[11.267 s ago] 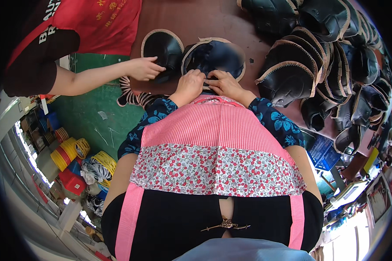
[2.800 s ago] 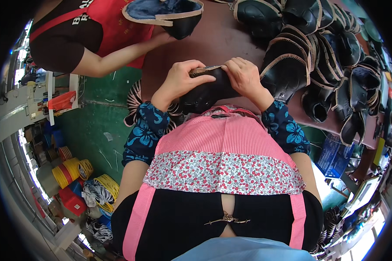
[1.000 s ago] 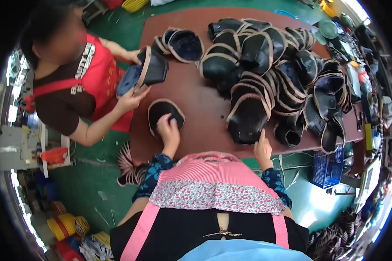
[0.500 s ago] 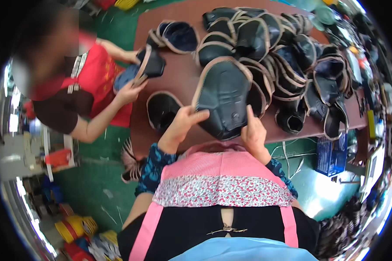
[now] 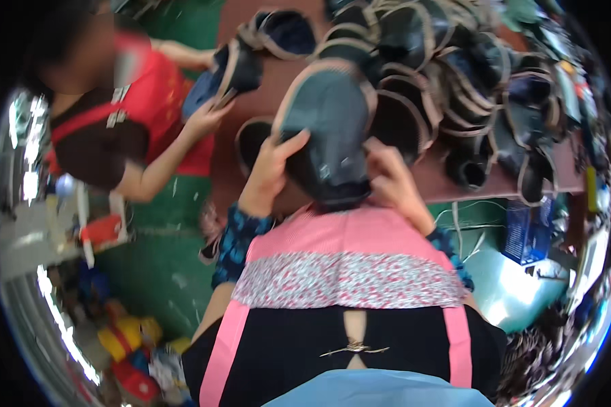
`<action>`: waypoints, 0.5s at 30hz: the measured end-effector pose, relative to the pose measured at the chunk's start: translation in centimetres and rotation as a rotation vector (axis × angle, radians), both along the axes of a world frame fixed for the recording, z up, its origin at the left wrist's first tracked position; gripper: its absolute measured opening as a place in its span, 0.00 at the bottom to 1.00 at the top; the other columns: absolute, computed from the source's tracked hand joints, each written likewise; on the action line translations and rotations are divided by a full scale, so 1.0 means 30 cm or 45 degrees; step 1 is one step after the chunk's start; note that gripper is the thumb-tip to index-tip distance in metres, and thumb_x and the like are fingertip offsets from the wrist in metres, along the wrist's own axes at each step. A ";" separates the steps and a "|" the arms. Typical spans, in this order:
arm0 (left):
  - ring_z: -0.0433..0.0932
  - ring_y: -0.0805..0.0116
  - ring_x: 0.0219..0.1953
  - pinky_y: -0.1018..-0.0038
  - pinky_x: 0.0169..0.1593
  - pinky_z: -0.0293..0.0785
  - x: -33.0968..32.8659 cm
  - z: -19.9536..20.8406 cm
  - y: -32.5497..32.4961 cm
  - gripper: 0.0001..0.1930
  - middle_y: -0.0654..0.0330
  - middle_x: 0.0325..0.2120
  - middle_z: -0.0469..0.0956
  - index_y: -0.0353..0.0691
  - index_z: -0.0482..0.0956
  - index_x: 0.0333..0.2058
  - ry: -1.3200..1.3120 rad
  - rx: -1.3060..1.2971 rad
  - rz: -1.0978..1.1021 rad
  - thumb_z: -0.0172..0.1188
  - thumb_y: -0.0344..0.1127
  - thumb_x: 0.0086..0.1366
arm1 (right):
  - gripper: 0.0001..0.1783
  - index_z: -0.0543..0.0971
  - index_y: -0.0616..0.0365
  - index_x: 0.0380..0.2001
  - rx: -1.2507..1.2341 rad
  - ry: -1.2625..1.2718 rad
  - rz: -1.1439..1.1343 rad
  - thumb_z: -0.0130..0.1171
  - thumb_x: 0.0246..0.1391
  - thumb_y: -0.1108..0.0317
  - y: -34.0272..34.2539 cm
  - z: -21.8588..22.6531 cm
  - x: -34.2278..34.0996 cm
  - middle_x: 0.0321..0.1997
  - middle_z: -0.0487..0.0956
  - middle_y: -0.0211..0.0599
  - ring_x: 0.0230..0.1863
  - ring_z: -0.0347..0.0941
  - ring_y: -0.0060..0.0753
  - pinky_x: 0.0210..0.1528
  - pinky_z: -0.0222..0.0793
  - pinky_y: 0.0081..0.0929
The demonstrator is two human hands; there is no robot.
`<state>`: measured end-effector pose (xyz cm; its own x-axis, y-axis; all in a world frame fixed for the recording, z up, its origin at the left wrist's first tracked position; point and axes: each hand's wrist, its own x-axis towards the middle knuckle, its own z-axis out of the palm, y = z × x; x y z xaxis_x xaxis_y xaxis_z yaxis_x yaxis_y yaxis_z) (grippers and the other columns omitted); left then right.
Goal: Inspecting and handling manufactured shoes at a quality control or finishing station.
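A black shoe upper [image 5: 329,129] with tan edging is held in front of me, above the near edge of the table. My left hand [image 5: 268,173] is closed on its left edge, with the thumb lying across the black face. My right hand [image 5: 394,176] is at the lower right edge of the same piece, its fingers bent and blurred, so its grip on it is unclear. Behind the held piece, other dark uppers with tan rims lie on the brown table [image 5: 455,188]. One of them [image 5: 251,142] sits just left of my hands, partly hidden.
A large heap of uppers [image 5: 468,95] covers the table's far and right side. On the left, a co-worker in a red apron [image 5: 166,108] holds a similar upper [image 5: 241,71]. A blue plastic crate [image 5: 528,234] stands on the green floor under the table's right end.
My view has shifted a little. The held upper has moved slightly up and left in the picture, with my left hand on it. My right hand's fingers, straighter before, are now bent.
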<state>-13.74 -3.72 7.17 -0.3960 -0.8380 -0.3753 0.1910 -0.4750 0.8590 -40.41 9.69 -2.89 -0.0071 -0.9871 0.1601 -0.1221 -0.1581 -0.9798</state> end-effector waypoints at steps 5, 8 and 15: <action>0.89 0.66 0.52 0.68 0.60 0.84 -0.005 0.051 0.006 0.21 0.56 0.53 0.89 0.29 0.83 0.62 0.220 0.014 -0.098 0.72 0.29 0.73 | 0.37 0.65 0.64 0.81 0.274 -1.054 0.008 0.57 0.79 0.56 -0.124 -0.024 -0.033 0.79 0.74 0.45 0.79 0.70 0.39 0.81 0.61 0.41; 0.89 0.66 0.52 0.70 0.57 0.85 0.005 0.085 0.008 0.24 0.56 0.52 0.89 0.28 0.83 0.62 0.046 -0.088 -0.186 0.74 0.24 0.69 | 0.34 0.70 0.63 0.77 0.414 -1.240 0.086 0.64 0.76 0.59 -0.177 -0.032 -0.037 0.72 0.81 0.43 0.70 0.80 0.38 0.75 0.74 0.41; 0.89 0.73 0.44 0.75 0.53 0.84 0.116 0.069 0.020 0.15 0.61 0.43 0.92 0.29 0.90 0.50 -0.180 -0.250 -0.187 0.77 0.24 0.65 | 0.28 0.76 0.62 0.70 0.500 -1.279 0.074 0.68 0.73 0.63 -0.183 -0.022 0.070 0.66 0.86 0.43 0.63 0.85 0.38 0.67 0.83 0.38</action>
<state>-10.26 -3.12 9.26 -0.4741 -0.8374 -0.2719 0.0038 -0.3108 0.9505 -38.30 4.22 -3.56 0.0894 -0.9713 -0.2205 0.7633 0.2091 -0.6113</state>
